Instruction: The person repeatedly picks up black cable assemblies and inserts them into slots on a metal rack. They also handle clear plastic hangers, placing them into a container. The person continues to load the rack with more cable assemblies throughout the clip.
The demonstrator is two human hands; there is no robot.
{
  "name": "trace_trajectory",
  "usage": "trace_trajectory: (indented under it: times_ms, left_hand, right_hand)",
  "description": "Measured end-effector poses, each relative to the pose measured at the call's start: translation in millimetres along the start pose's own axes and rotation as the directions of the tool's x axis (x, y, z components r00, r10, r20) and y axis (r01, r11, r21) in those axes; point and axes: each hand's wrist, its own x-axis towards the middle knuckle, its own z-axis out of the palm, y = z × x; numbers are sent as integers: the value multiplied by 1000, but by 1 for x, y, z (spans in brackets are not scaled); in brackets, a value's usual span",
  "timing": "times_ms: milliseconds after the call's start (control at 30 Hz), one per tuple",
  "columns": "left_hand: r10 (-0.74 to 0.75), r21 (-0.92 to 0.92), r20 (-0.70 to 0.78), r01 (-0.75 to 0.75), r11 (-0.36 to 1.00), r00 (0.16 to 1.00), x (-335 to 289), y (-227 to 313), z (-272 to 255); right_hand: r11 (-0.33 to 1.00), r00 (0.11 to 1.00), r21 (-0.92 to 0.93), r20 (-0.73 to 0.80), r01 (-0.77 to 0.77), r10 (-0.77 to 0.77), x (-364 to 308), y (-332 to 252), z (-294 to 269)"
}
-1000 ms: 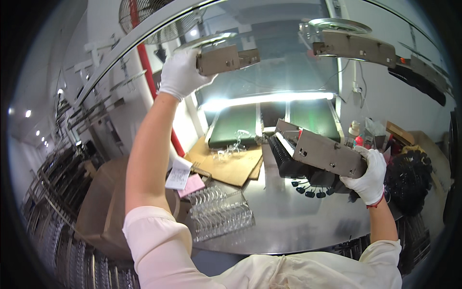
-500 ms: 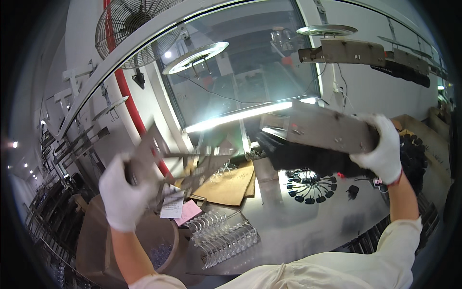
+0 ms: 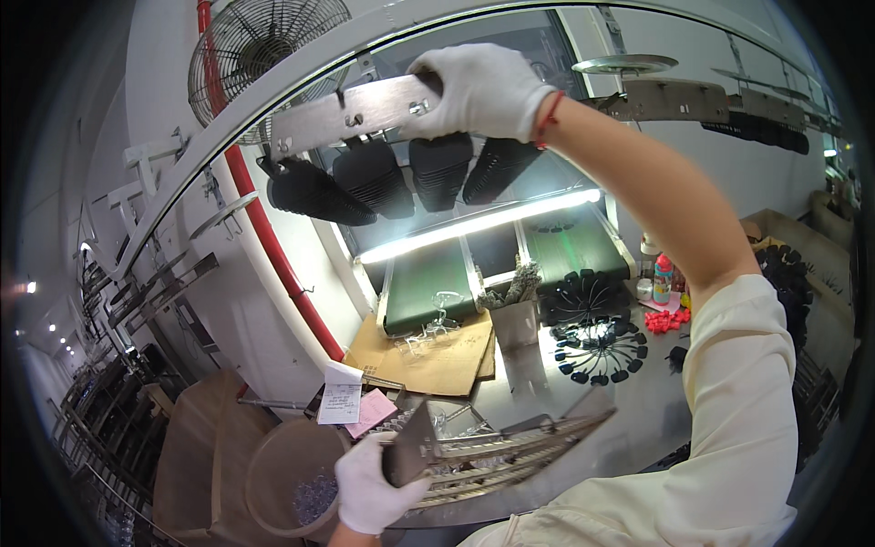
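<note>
My gloved right hand [image 3: 478, 91] is raised to the overhead rail, its fingers closed round the end of a metal rack [image 3: 365, 108]. Several rows of flat black pieces [image 3: 372, 178] hang below that rack. Its upper edge meets a hook under the rail; whether it is hooked on, I cannot tell. Low over the table's near edge, my gloved left hand [image 3: 372, 488] grips the end of another metal rack [image 3: 519, 456]. This one has long parallel bars with no black pieces on them, and it is slightly blurred. Behind it, clear plastic pieces are mostly hidden.
The overhead rail [image 3: 205, 118] carries other racks [image 3: 674, 100]. On the metal table are cardboard [image 3: 415, 360], a ring of black pieces [image 3: 600, 351], red bits [image 3: 667, 321] and a bottle [image 3: 663, 278]. A brown bin [image 3: 273, 469] stands at lower left. Green conveyors [image 3: 428, 287] lie beyond.
My right hand has risen leftward, carrying the rack of black pieces from above the table's right side to the rail. My left hand has dropped rightward with its bare rack.
</note>
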Motion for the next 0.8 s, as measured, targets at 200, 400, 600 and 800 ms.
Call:
trace_trajectory:
  times_ms: [200,400,600,800]
  left_hand:
    - [11,-133,22,-8,991,1000,-2,1,76]
    - [-300,-274,143,329,904,943,1,-3,173]
    - [-600,-582,364,677,450,712,-11,-33,305]
    - [-716,-471,625,881,-28,312,-31,-57,396]
  right_hand:
    - [954,957,-222,-166,200,-239,4,20,66]
    - [919,943,-301,-134,253,-304,-2,66,84]
    - [900,970,-366,35,238,-242,-6,58,56]
    - [866,810,-131,-312,482,-497,-84,58,-2]
